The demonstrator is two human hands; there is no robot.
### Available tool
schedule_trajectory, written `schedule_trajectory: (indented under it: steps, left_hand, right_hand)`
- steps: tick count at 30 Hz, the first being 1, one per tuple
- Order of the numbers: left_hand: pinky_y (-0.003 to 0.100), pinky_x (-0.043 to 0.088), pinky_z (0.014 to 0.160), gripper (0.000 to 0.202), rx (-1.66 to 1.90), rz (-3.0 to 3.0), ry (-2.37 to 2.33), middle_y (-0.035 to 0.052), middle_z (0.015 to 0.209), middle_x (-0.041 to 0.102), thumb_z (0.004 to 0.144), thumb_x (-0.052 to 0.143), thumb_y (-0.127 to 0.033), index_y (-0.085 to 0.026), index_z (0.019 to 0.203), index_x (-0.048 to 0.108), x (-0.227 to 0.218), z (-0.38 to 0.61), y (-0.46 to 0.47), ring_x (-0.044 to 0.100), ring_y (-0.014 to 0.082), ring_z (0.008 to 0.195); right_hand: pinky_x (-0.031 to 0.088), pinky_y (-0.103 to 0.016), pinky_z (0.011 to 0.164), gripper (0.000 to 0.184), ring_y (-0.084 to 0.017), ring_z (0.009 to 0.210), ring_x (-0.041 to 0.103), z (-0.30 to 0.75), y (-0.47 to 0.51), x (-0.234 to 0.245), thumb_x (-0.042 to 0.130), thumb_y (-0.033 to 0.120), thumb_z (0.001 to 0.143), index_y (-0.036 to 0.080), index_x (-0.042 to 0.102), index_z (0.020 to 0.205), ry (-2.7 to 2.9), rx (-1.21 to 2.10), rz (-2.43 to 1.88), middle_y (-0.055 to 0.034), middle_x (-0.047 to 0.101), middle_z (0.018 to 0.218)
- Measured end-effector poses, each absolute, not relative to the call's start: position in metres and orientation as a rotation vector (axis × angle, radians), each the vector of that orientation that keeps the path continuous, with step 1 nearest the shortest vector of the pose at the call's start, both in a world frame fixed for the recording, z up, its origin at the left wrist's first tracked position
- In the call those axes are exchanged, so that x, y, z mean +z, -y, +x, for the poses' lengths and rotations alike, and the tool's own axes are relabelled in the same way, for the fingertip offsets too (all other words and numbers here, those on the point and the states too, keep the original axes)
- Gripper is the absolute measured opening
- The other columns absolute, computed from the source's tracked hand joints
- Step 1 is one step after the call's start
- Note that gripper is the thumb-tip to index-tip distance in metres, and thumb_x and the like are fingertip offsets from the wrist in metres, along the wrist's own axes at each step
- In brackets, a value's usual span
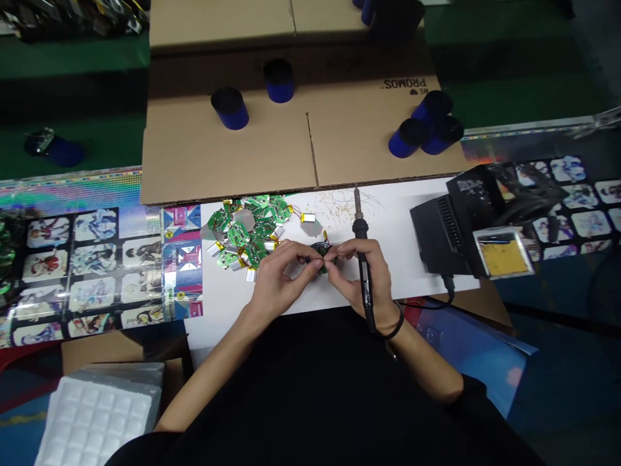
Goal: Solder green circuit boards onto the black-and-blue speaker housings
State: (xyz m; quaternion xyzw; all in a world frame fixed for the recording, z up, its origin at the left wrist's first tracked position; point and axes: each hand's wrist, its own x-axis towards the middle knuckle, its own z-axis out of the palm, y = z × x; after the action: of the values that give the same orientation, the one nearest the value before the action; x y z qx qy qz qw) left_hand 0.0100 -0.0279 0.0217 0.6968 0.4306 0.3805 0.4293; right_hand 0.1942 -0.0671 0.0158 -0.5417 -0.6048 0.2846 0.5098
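Observation:
My left hand (286, 272) is closed, its thumb and forefinger pinching the edge of a small dark round part (321, 247) above the white work surface. Most of that part is hidden behind fingertips, so its exact kind is unclear. On its other side, the thumb and fingers of my right hand (363, 268) meet at the same part. A black soldering iron (362, 259) is also held in my right hand, upright across the palm with its metal tip pointing away from me. Left of my hands lies a pile of green circuit boards (247, 226) with small silver battery packs.
A black soldering station (431, 226) stands right, beside a tray with a yellow sponge (504, 260). Cardboard (233, 162) lies beyond, bearing several blue cylinders (229, 109). Wire scraps (342, 207) litter the white sheet (402, 207). White moulded trays (97, 414) are stacked low left.

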Motion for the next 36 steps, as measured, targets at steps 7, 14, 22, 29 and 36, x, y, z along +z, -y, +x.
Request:
schedule_trajectory:
  steps: [7,14,22,29,36]
  left_hand:
    - [0.031,0.046,0.075,0.006,0.938,1.58,-1.083,0.002,0.089,0.072,0.096,0.071,-0.02,-0.021,0.091,0.07,0.022,0.008,0.03,0.062,0.0165,0.082]
    - [0.035,0.052,0.09,0.007,0.925,1.862,-1.024,0.0056,0.1,0.075,0.101,0.069,-0.021,-0.021,0.093,0.069,0.021,-0.002,0.023,0.07,0.0202,0.098]
    - [0.037,0.051,0.094,0.005,0.835,2.089,-0.845,0.0051,0.101,0.078,0.103,0.067,-0.018,-0.02,0.099,0.069,0.019,-0.006,0.018,0.07,0.0201,0.097]
    - [0.037,0.051,0.092,0.007,0.865,2.055,-0.893,0.0058,0.102,0.079,0.101,0.066,-0.017,-0.021,0.096,0.068,0.014,-0.004,0.023,0.072,0.0209,0.097]
    - [0.036,0.051,0.093,0.011,0.863,1.995,-0.965,0.005,0.1,0.077,0.098,0.063,-0.011,-0.02,0.091,0.063,0.015,0.002,0.028,0.072,0.0202,0.099]
  right_hand:
    - [0.062,-0.039,0.084,0.035,-0.02,0.091,0.074,0.192,0.068,0.012,0.073,0.012,0.092,0.029,0.059,0.118,1.557,0.622,-1.258,-0.0014,0.076,0.101]
    - [0.06,-0.047,0.085,0.039,-0.025,0.095,0.079,0.204,0.072,0.003,0.075,0.01,0.092,0.03,0.059,0.121,1.912,0.41,-1.158,-0.0042,0.081,0.111]
    - [0.067,-0.047,0.087,0.038,-0.024,0.101,0.08,0.214,0.076,0.001,0.073,0.007,0.092,0.03,0.062,0.119,1.898,0.455,-1.078,-0.0046,0.082,0.106]
    - [0.066,-0.046,0.079,0.02,-0.024,0.084,0.08,0.228,0.084,0.016,0.06,0.037,0.107,0.03,0.066,0.125,1.601,0.711,-1.165,-0.0027,0.08,0.089]
    - [0.047,-0.028,0.045,0.031,-0.014,0.056,0.063,0.254,0.082,0.036,0.075,0.048,0.098,0.028,0.072,0.12,1.238,0.894,-1.284,-0.0023,0.076,0.082]
